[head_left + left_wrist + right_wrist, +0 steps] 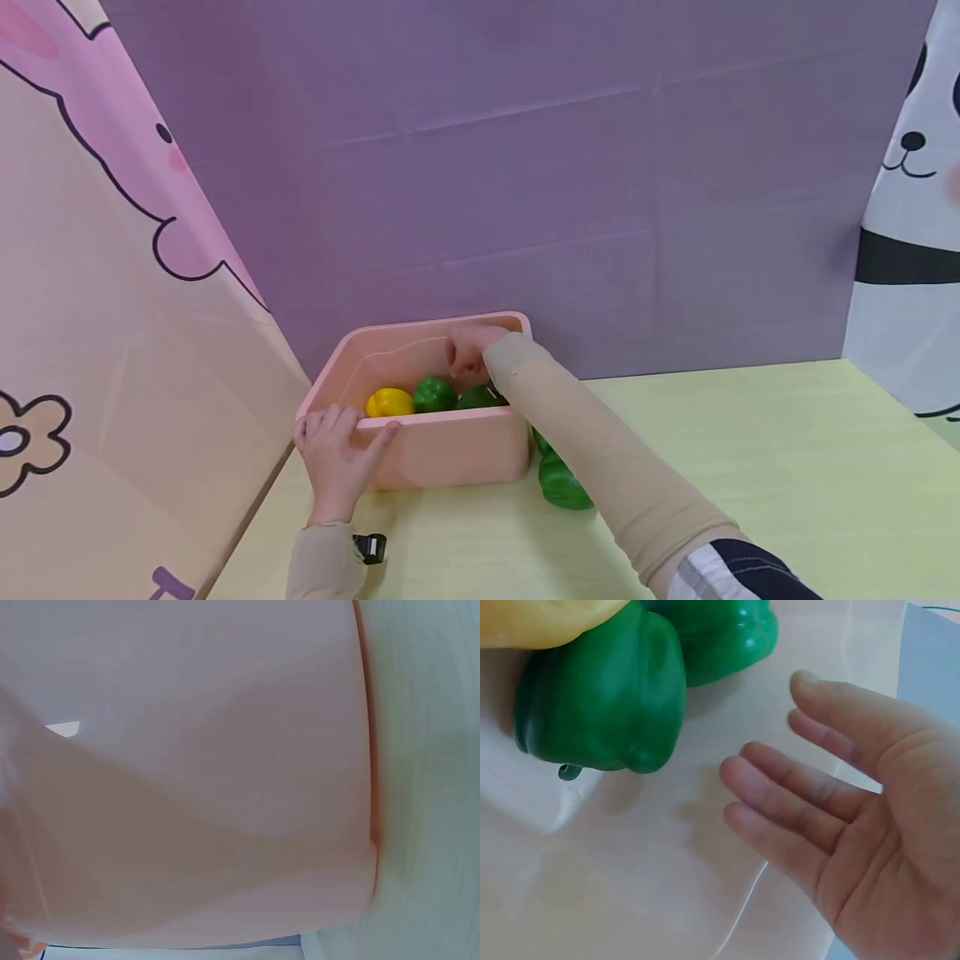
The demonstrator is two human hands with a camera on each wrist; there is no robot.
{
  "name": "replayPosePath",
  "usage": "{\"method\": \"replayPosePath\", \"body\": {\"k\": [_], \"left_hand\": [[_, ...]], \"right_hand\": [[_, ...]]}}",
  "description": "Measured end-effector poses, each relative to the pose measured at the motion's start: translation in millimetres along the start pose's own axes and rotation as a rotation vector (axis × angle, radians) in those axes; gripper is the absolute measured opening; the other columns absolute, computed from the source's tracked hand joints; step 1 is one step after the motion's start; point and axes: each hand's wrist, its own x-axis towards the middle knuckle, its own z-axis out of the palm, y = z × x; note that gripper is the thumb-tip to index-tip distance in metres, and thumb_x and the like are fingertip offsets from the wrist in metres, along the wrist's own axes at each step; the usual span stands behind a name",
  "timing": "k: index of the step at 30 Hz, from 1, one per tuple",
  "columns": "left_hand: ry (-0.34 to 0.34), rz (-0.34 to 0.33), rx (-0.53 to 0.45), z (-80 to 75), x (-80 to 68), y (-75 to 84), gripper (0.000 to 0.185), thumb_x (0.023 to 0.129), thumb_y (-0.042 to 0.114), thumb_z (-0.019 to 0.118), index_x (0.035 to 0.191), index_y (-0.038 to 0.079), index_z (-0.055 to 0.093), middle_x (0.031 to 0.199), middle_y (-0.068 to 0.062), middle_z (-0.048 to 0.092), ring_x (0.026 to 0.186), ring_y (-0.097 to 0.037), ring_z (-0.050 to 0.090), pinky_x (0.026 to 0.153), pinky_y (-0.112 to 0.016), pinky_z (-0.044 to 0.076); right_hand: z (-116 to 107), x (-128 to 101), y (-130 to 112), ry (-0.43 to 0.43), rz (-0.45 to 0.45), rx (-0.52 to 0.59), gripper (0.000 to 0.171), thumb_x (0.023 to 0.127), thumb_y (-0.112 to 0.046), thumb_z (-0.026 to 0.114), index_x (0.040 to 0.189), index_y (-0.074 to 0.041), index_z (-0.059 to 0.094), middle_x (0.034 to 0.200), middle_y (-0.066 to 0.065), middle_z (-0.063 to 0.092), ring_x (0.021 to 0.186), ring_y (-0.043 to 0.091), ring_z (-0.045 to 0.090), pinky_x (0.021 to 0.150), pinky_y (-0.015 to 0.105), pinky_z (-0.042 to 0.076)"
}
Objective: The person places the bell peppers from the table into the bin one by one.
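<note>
Fingers of the right hand hang spread and empty beside a green pepper; left hand grips the bin rim, which could tip if pulled.

A cloth-walled corner around a pale yellow-green table

The table has a light, faintly wood-grained top. Behind it hangs a creased purple backdrop, evenly lit. On the left a peach and pink cloth panel slants inward, printed with a cartoon animal and a flower outlined in dark lines. At the right edge hangs a white panel with a panda print.
</note>
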Motion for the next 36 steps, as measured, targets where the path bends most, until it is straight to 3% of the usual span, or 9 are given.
{"method": "replayPosePath", "body": {"k": [4,8,11,15,17,21,26,32,36], "left_hand": [[-0.009,-0.003,0.001,2.7,0.8,0.8,0.064,0.083,0.072,0.053,0.075,0.009,0.052,0.070,-0.006,0.047,0.079,-0.032,0.042,0.091,-0.059,0.020],[-0.034,-0.020,0.007,4.3,-1.4,1.8,0.065,0.083,0.072,0.053,0.076,0.008,0.053,0.071,-0.006,0.048,0.080,-0.032,0.042,0.093,-0.060,0.019],[-0.038,-0.020,0.013,3.9,-2.9,2.1,0.066,0.083,0.073,0.052,0.076,0.008,0.053,0.071,-0.007,0.049,0.080,-0.033,0.042,0.092,-0.060,0.020],[-0.023,-0.003,0.008,1.9,-2.1,1.3,0.067,0.083,0.073,0.052,0.076,0.007,0.053,0.071,-0.008,0.049,0.079,-0.033,0.042,0.091,-0.060,0.020],[-0.022,0.001,0.002,1.2,-1.4,0.9,0.066,0.083,0.073,0.053,0.076,0.007,0.053,0.071,-0.008,0.048,0.079,-0.033,0.041,0.090,-0.060,0.020],[-0.024,-0.009,0.012,0.3,-0.8,-1.2,0.067,0.084,0.073,0.051,0.076,0.007,0.054,0.071,-0.008,0.048,0.080,-0.034,0.042,0.090,-0.060,0.019],[-0.042,-0.026,0.029,-1.6,0.3,-5.8,0.069,0.084,0.074,0.049,0.078,0.006,0.054,0.073,-0.009,0.049,0.081,-0.035,0.042,0.092,-0.060,0.019],[-0.062,-0.041,0.022,-2.0,0.4,-10.2,0.069,0.084,0.074,0.050,0.078,0.006,0.055,0.073,-0.009,0.049,0.083,-0.035,0.041,0.093,-0.060,0.017],[-0.053,-0.032,0.014,1.9,1.1,-9.3,0.069,0.084,0.074,0.049,0.078,0.006,0.055,0.073,-0.009,0.048,0.082,-0.035,0.041,0.093,-0.061,0.018]], "right_hand": [[-4,-4,2,-0.015,0.022,-0.001,0.012,0.078,-0.001,0.075,0.088,-0.003,0.069,0.072,0.006,0.050,0.056,0.019,0.042,0.046,0.026,0.040],[-9,-2,7,-0.028,-0.030,-0.069,0.007,0.081,-0.002,0.069,0.082,-0.005,0.063,0.068,0.003,0.045,0.056,0.017,0.040,0.051,0.028,0.039],[-14,-3,9,-0.009,-0.108,-0.106,0.003,0.086,-0.005,0.065,0.089,-0.004,0.065,0.073,0.002,0.051,0.062,0.019,0.047,0.060,0.031,0.046],[-29,-12,1,0.052,-0.214,-0.088,0.023,0.092,-0.013,0.063,0.111,-0.002,0.067,0.094,0.009,0.065,0.079,0.026,0.063,0.076,0.039,0.052],[-38,-17,-7,0.071,-0.266,-0.053,0.025,0.093,-0.015,0.062,0.113,-0.002,0.066,0.101,0.016,0.067,0.083,0.030,0.066,0.079,0.042,0.051],[-56,-33,-25,0.078,-0.365,0.005,0.025,0.093,-0.016,0.062,0.113,-0.002,0.066,0.104,0.020,0.068,0.082,0.028,0.066,0.083,0.045,0.050],[-71,-55,-34,0.084,-0.458,0.018,0.025,0.093,-0.018,0.063,0.114,-0.005,0.065,0.092,0.008,0.070,0.080,0.024,0.063,0.079,0.035,0.051],[-78,-87,-21,0.154,-0.563,-0.005,0.031,0.090,-0.014,0.065,0.120,-0.006,0.062,0.095,0.005,0.068,0.084,0.021,0.064,0.082,0.036,0.051],[-80,-118,-2,0.254,-0.624,0.006,0.029,0.089,-0.012,0.067,0.117,-0.004,0.063,0.100,0.008,0.067,0.092,0.018,0.063,0.086,0.033,0.049]]}}
